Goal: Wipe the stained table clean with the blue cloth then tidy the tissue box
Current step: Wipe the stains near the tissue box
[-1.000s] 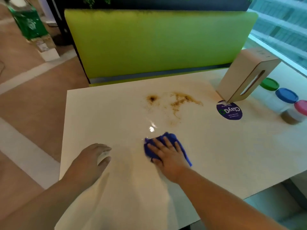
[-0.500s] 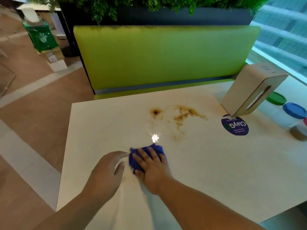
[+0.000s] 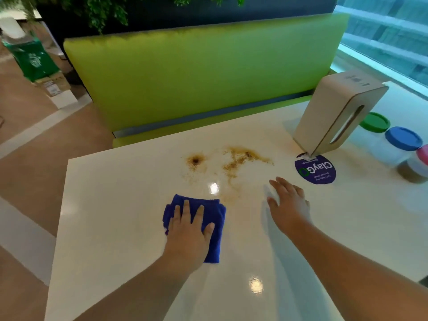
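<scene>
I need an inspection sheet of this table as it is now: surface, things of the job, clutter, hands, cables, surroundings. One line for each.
Surface: white table, glossy; brown stains not yet wiped, toward the far edge; round purple sticker at right.
Job's things: blue cloth folded, flat on the table, on the near side of the stains; tissue box stands on end, far right.
Clutter: three jars with green, blue and pink lids, right of the box.
Hands: left hand presses the cloth with straight fingers; right hand open, holds nothing.
Cables: nothing seen.
Surroundings: green bench behind the table; plants above; window at right; green bag on the floor, left.
</scene>
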